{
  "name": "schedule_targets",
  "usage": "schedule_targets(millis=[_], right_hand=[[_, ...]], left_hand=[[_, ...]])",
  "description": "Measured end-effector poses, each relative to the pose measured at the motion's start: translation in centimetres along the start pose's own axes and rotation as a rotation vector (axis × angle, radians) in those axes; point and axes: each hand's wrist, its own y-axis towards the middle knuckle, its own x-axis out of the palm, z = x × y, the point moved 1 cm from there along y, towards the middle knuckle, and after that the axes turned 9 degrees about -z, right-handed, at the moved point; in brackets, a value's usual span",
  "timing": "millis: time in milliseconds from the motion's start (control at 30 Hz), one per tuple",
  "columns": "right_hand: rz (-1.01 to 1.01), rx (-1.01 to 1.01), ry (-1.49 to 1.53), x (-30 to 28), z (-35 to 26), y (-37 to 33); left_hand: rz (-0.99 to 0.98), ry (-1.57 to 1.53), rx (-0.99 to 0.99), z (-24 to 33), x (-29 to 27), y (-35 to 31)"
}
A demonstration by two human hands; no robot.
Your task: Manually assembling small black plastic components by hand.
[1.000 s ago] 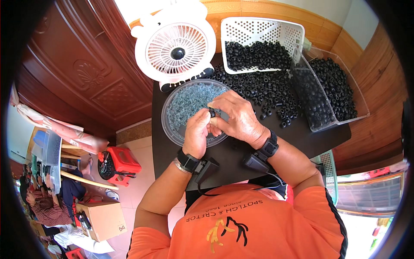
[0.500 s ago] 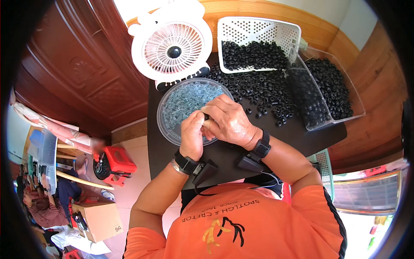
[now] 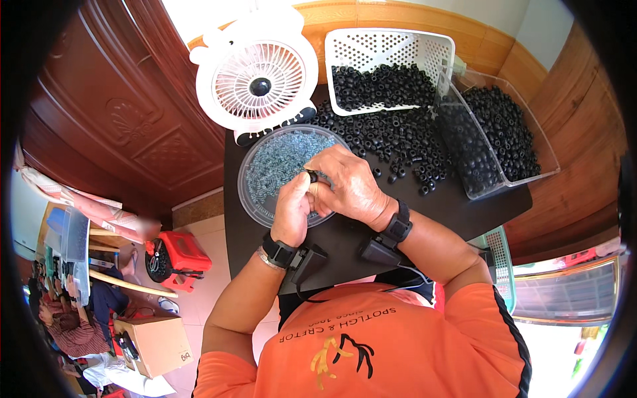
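My left hand [image 3: 290, 211] is closed, its thumb and fingers pinching a small black ring-shaped part [image 3: 313, 177]. Against that part my right hand [image 3: 353, 185] presses its bent index finger and thumb. Whatever else may sit between the right fingertips is hidden. Both hands meet over the near right rim of a round clear tub [image 3: 247, 199], which holds many small bluish clear pieces [image 3: 279, 156]. Loose black parts [image 3: 398, 142] of the same kind lie spread on the dark table beyond my right hand.
A white perforated basket [image 3: 391, 46] and a clear bin [image 3: 479, 192], both holding black parts, stand at the back and right. Behind the tub is a white fan [image 3: 259, 86]. On the floor at left are a red stool [image 3: 188, 249] and a cardboard box [image 3: 158, 345]; other people are beyond.
The whole view has shifted slightly. Both hands stay together over the tub, and the black part now shows a little more above the left thumb.
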Motion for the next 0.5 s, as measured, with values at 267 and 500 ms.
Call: schedule_targets(millis=[267, 500], right_hand=[[-0.007, -0.051, -0.055, 0.7, 0.1, -0.2], [0.060, -0.078, -0.047, -0.1, -0.3, 0.8]], left_hand=[[0.114, 0.110, -0.054, 0.2, 0.1, -0.5], [0.146, 0.099, 0.012, 0.6, -0.1, -0.3]])
